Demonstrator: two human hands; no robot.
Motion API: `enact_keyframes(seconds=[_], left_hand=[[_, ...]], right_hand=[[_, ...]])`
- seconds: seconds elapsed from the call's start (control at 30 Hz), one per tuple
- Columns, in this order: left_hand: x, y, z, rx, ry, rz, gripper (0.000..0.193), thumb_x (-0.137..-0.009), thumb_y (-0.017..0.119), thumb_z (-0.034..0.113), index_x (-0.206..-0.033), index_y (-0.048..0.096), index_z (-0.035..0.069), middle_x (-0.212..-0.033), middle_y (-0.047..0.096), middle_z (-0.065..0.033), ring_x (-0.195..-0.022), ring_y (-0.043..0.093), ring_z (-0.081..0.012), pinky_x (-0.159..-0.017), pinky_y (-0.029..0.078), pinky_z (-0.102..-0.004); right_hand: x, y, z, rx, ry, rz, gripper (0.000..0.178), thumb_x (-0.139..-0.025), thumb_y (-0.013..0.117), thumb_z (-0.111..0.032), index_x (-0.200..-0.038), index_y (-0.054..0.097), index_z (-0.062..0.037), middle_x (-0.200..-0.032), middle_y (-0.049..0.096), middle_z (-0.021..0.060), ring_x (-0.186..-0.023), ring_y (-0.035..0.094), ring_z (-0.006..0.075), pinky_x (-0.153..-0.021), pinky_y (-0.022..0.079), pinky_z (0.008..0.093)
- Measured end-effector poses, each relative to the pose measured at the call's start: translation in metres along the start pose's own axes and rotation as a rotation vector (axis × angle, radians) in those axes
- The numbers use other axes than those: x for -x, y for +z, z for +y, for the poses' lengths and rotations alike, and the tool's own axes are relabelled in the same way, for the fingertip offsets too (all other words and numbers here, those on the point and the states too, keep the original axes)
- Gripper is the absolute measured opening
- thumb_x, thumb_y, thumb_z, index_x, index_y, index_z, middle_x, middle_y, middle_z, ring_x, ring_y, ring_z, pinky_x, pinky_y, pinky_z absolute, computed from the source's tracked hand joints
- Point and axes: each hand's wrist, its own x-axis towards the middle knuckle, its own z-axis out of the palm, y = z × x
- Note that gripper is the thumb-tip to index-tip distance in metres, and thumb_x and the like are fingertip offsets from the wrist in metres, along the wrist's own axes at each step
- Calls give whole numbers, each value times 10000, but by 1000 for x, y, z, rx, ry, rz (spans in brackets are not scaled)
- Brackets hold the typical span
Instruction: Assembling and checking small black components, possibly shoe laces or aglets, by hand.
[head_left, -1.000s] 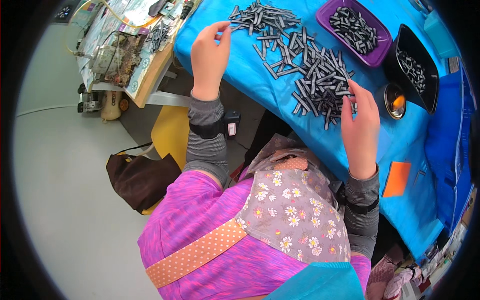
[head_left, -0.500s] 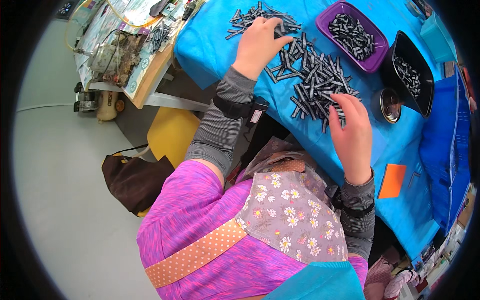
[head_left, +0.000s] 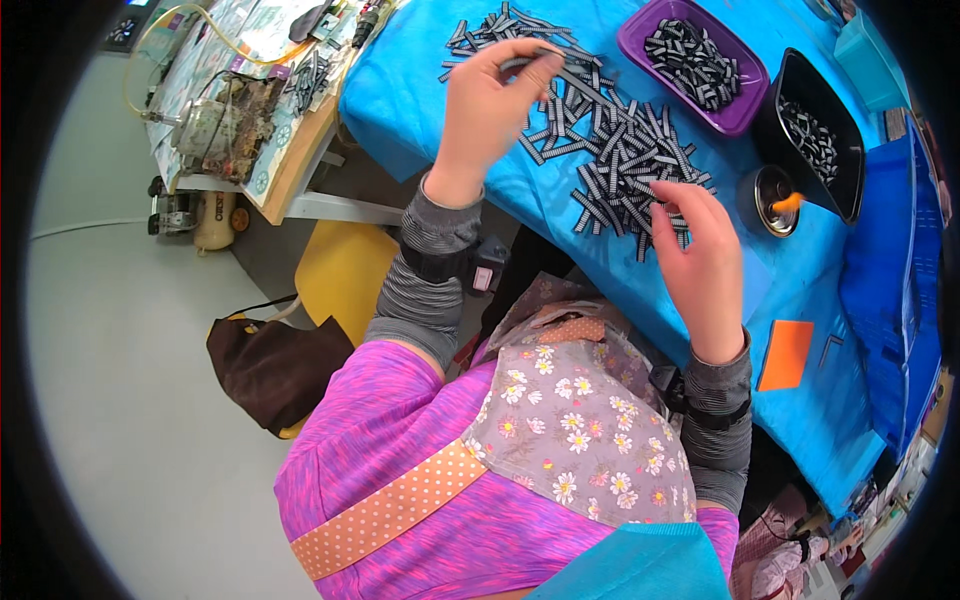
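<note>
The left hand (head_left: 485,112) pinches a dark strip (head_left: 586,88). Beside striped pieces (head_left: 625,150) along the counter's (head_left: 410,90) near edge, the right hand (head_left: 703,255) curls, its grip unclear.

Since 1 second ago, the left hand (head_left: 488,112) has moved rightward and now pinches 1 dark strip (head_left: 584,86).

Both hands (head_left: 480,115) (head_left: 705,262) reach forward, left pinching, right loosely curled.

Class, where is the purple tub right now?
In the head view, the purple tub sits near the top, right of centre, beside the black bin and beyond the heap of striped strips.
</note>
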Motion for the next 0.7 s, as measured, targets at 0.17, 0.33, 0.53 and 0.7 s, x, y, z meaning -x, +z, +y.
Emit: enact_keyframes(seconds=[0.17,0.33,0.53,0.7], left_hand=[[25,24,11,297,-179,-256,164,-891,706,92,-1020,699,-9,-827,664,-18,-701,585,-70,-648,485,-212],[34,39,9,323,-253,-376,174,-910,682,90,-1033,694,-32,-884,690,-40,-714,609,-78,-671,504,-204],[30,41,0,337,-316,-247,174,-909,683,91,-1042,699,-21,-855,673,-28,-710,608,-69,-668,508,-207],[34,41,5,418,-313,-301,176,-910,681,91,-1046,698,-19,-850,663,-26,-716,606,-66,-665,511,-208]], right_hand=[[-8,6,-19,-429,338,86,146,-903,660,-74,-1021,642,11,-919,670,93,-779,644,152,-666,504,282],[-4,10,-3,-473,346,128,133,-929,648,-91,-1001,638,20,-779,647,59,-676,612,109,-613,478,243],[0,-1,4,-247,322,245,120,-941,622,-77,-1008,638,22,-730,633,54,-631,597,105,-585,469,244],[-3,-4,2,-332,449,139,148,-928,623,-55,-1060,652,4,-739,630,56,-627,573,109,-576,457,250]])
